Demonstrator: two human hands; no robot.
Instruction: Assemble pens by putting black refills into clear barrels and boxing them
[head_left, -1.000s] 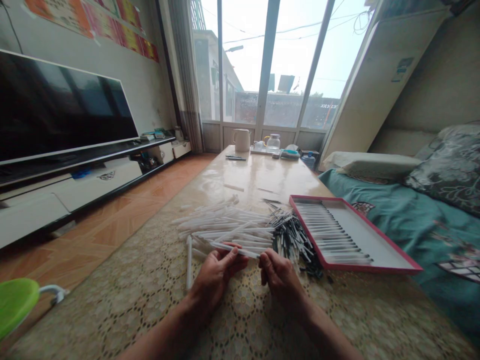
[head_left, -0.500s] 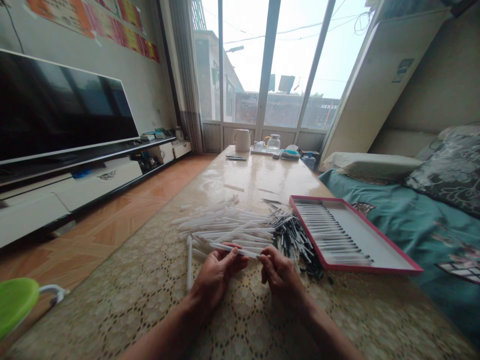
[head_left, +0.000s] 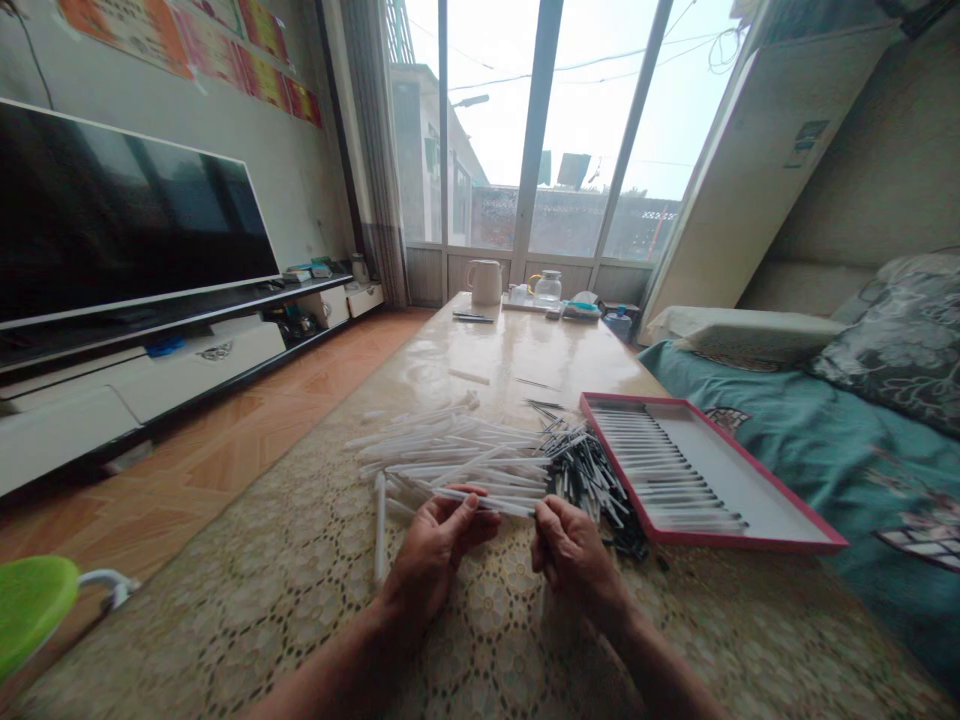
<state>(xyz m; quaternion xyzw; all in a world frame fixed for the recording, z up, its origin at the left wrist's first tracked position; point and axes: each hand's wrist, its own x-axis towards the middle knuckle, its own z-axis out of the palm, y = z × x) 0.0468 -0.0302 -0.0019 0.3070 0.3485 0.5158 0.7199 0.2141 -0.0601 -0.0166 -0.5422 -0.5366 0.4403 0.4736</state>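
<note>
A slim white pen barrel (head_left: 504,505) spans the gap between my two hands, lying almost level above the table. My left hand (head_left: 439,540) is closed around its left part, thumb on top. At its right end, which shows a dark tip, my right hand (head_left: 574,548) pinches with thumb and forefinger; the fingers hide most of that tip. Just beyond my hands spreads a pile of white pen barrels (head_left: 442,440). Beside it, to the right, lies a heap of thin black-and-white pen parts (head_left: 589,465).
A shallow red-edged box (head_left: 739,455) on the right holds a row of white pens with dark ends (head_left: 660,465). One barrel (head_left: 380,525) lies apart on the left. A beige kettle (head_left: 485,283) and glass jug (head_left: 548,288) stand at the table's far end.
My right hand has shifted slightly right, and a longer stretch of white shows between my hands. My left hand stays nearly in place.
</note>
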